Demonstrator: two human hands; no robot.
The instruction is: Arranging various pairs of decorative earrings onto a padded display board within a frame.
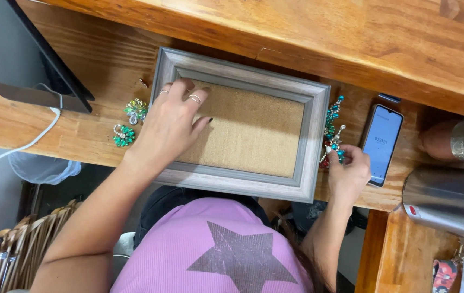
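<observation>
Green brooches point(129, 123) are lying left of the grey frame point(313, 142). The left hand point(169, 127), fingers spread, is covering its corner; the right hand point(350, 172) is pinching a half-hidden teal brooch point(333, 132) beside a phone point(382, 144).

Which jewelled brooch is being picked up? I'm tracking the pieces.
The teal brooch right of the frame; the right hand grips it. Two green brooches lie untouched left.
</observation>
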